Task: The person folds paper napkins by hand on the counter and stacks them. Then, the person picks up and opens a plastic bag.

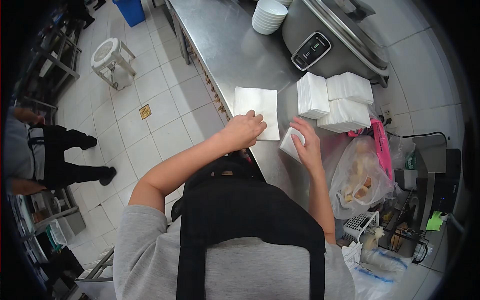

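An unfolded white paper napkin (256, 106) lies on the steel counter close to its left edge. My left hand (245, 131) rests over the napkin's lower left part, its fingers curled down against the paper. Beside it, a small white folded napkin stack (288, 145) sits on the counter. My right hand (308, 144) is at the right side of this stack, thumb and fingers apart, fingertips over its upper edge. Larger piles of folded napkins (345, 111) stand just beyond my right hand.
A large grey cooker (340, 42) and stacked white bowls (268, 17) stand on the steel counter (220, 30). A plastic bag with food (357, 182) is at the right. On the floor side are a white stool (112, 57) and another person (50, 155).
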The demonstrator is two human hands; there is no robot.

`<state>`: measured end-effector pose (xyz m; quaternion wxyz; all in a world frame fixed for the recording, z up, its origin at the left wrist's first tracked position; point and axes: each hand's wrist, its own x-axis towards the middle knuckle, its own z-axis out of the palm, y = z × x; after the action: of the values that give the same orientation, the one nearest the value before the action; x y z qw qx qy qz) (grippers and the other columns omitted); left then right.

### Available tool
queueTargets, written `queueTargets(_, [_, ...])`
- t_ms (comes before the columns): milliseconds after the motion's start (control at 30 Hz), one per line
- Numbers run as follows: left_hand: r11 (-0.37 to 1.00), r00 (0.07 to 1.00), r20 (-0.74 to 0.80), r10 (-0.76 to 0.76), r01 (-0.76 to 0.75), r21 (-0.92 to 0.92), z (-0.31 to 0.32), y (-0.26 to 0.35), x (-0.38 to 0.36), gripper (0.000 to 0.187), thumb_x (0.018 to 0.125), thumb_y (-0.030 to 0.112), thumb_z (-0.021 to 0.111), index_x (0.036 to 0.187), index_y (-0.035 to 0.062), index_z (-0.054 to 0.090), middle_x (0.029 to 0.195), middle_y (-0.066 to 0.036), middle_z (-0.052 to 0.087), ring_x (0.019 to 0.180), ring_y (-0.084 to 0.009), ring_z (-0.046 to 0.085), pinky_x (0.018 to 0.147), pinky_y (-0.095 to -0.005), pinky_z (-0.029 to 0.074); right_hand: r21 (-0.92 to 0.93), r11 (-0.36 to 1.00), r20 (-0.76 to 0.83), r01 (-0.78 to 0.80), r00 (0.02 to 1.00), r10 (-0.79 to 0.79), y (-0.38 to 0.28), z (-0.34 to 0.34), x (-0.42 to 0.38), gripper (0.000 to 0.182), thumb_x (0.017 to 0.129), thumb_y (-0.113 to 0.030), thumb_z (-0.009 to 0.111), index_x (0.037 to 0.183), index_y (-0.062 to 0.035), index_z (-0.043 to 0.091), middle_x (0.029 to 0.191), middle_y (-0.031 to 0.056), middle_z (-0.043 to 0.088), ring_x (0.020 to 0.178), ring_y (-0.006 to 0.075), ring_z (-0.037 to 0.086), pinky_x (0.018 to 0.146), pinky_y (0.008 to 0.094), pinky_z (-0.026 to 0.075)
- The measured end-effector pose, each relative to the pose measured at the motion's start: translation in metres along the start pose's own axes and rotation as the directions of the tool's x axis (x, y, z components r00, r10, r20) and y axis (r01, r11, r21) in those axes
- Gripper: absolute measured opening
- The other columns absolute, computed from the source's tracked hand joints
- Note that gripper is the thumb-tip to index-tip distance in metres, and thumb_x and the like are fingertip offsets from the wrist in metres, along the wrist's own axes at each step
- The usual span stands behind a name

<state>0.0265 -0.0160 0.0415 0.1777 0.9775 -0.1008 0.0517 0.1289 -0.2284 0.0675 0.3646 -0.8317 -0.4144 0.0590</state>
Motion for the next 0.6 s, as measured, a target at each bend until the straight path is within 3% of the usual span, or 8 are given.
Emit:
queueTargets(167, [0.998,1.0,-0.022,0.001,0.001,0.071,0.008,-0.003,0.004,0.013,0.069,0.008,0.059,0.081,0.0025,0.058,0.089,-0.009,0.06,0.088,-0.026,0.06,0.066,-0.0379,0.054,0.014,1.0,-0.014,-0.004,1.0,0.004,0.0,-0.003,-0.004,0.03,0.08,-0.003,0.058,0.11,-0.0044,0.061,0.125,0.0132,0.055,0.12,0.032,0.048,0.1,0.0392,0.038])
queueTargets(333, [1.0,0.993,-0.119,0.002,-0.004,-0.015,0.007,-0.009,0.008,0.007,0.07,0.007,0.056,0.067,0.0013,0.058,0.074,-0.012,0.062,0.072,-0.0296,0.062,0.066,-0.0403,0.052,0.013,1.0,-0.016,-0.013,1.0,0.013,0.008,0.0,-0.006,0.03,0.08,-0.004,0.058,0.11,-0.0042,0.061,0.125,0.0132,0.055,0.119,0.0319,0.048,0.099,0.0387,0.038])
queueTargets(433, [0.997,0.99,-0.142,-0.014,0.004,-0.071,0.003,-0.013,0.01,0.008,0.071,0.008,0.056,0.066,0.0016,0.058,0.067,-0.012,0.061,0.068,-0.0308,0.061,0.064,-0.042,0.05,0.035,0.999,0.009,-0.003,1.0,0.003,0.01,0.003,-0.006,0.033,0.079,-0.004,0.059,0.112,-0.0046,0.061,0.125,0.0137,0.055,0.12,0.0318,0.048,0.1,0.0387,0.038])
queueTargets(600, [0.975,0.996,-0.01,-0.09,0.086,-0.205,-0.014,-0.019,0.011,0.009,0.072,0.011,0.056,0.069,0.0027,0.059,0.067,-0.014,0.062,0.067,-0.0318,0.061,0.062,-0.0431,0.049,0.071,0.997,-0.074,-0.008,0.997,0.013,-0.003,0.019,0.006,0.039,0.076,-0.003,0.061,0.115,-0.0054,0.058,0.126,0.0137,0.055,0.12,0.0315,0.048,0.101,0.0386,0.037])
